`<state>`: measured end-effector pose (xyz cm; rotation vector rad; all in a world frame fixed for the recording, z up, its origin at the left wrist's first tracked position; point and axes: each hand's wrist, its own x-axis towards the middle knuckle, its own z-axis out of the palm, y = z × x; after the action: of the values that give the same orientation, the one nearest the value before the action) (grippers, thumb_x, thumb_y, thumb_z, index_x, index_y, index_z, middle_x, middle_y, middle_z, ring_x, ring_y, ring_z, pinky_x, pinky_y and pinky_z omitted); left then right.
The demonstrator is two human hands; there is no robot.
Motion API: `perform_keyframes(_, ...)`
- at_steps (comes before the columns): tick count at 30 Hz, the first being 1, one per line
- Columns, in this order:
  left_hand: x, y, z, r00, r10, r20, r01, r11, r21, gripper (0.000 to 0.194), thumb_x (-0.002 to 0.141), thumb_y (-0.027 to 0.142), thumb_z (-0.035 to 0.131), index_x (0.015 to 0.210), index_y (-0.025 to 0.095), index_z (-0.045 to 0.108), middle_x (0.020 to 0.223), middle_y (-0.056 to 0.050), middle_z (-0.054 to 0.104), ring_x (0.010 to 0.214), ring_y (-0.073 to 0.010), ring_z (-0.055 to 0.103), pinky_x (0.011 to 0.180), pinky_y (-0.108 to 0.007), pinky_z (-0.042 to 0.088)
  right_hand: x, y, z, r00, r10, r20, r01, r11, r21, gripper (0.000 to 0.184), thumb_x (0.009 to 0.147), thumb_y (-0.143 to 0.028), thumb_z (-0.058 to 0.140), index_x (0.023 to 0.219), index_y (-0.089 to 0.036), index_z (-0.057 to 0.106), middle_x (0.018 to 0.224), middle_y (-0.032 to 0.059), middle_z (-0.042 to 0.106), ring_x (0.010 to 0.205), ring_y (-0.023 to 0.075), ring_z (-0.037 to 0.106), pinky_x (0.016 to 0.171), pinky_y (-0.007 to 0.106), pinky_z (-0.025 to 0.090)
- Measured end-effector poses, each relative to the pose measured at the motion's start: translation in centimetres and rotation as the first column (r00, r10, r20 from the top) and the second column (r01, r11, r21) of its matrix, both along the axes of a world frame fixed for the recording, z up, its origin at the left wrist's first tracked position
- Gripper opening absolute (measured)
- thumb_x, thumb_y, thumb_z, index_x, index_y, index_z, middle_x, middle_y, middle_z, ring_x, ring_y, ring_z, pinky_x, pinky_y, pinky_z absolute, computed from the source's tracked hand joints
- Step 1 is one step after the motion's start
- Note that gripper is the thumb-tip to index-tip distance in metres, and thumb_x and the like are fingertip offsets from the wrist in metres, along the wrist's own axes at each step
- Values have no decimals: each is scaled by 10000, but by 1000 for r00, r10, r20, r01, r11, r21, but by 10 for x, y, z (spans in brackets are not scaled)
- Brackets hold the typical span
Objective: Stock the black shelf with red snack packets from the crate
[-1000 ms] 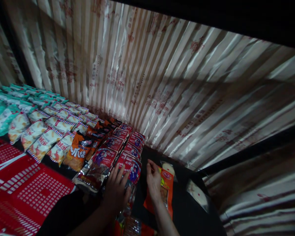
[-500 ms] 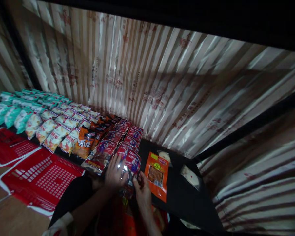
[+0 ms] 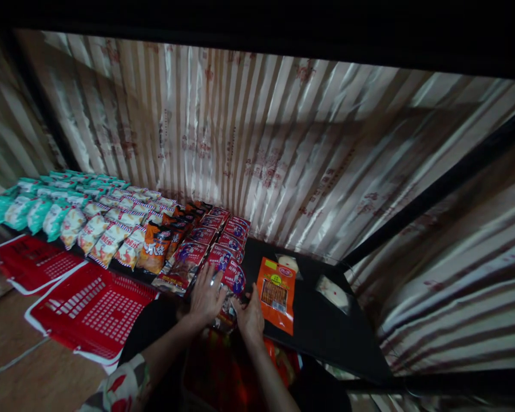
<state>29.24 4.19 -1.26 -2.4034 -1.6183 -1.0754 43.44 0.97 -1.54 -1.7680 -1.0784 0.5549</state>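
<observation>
At the front of the right-hand row lies a red snack packet [image 3: 233, 277] with a purple figure and a clear lower part. My left hand [image 3: 206, 296] rests flat on its left side, fingers stretched out. On its right edge, my right hand [image 3: 249, 317] has the thumb on top and the fingers bent around the side; the fingertips are partly hidden. More packets of the same kind [image 3: 189, 252] lie overlapping to the left and behind. An orange packet with a window [image 3: 276, 293] lies flat just right of my right hand.
Orange bags [image 3: 154, 249], white striped bags [image 3: 110, 240] and green bags [image 3: 21, 210] stand in rows to the left. Two pale round packs, one of them nearer [image 3: 333, 294], lie on the black shelf [image 3: 315, 326]. Red baskets [image 3: 98, 309] sit below left; a dark post [image 3: 395, 212] rises at right.
The view has shifted slightly, showing more of the baskets and shelf edge. Both hands stay at the front packet; my left hand lies flatter on it.
</observation>
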Motion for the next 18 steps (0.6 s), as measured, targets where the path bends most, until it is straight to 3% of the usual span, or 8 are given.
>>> perform_keyframes(4,2,0,0,1000,0,-12,-1,1000,-22,410,866,299,438,1234,130,505,1373,-155,402,1321,-291,262,1020,-484,328,2,1,-4,974,26,-224,-22,1000,22,670,560,-380,684,1175,-172,520,852,47,630,526,153,567,556,299,473)
perform_keyframes(7,3,0,1,1000,-8,-18,7,999,-42,405,873,302,424,1219,112,512,1365,-171,406,1315,-294,276,1022,-497,320,4,-2,-7,884,28,-466,-11,999,40,724,543,-371,697,1200,-168,469,707,-21,616,580,165,604,581,291,492)
perform_keyframes(10,2,0,1,1000,-21,-8,20,998,-57,403,877,301,420,1223,113,504,1362,-168,410,1315,-290,277,1026,-497,316,5,-8,-6,778,0,-628,27,999,33,641,533,-353,712,1119,-184,512,676,-36,637,642,169,632,640,292,505)
perform_keyframes(16,0,-4,3,999,-36,35,39,996,-77,422,887,285,406,1272,118,448,1414,-159,333,1347,-282,192,1047,-501,286,12,-26,10,635,75,-769,-72,997,37,291,575,-347,694,803,-186,612,697,7,680,608,186,631,598,322,517)
perform_keyframes(18,-2,-10,5,998,-40,50,44,995,-86,423,891,267,391,1282,112,431,1427,-167,304,1351,-285,173,1045,-511,284,20,-34,15,678,69,-731,-43,998,55,265,600,-365,676,793,-195,612,712,13,685,637,198,641,587,326,521)
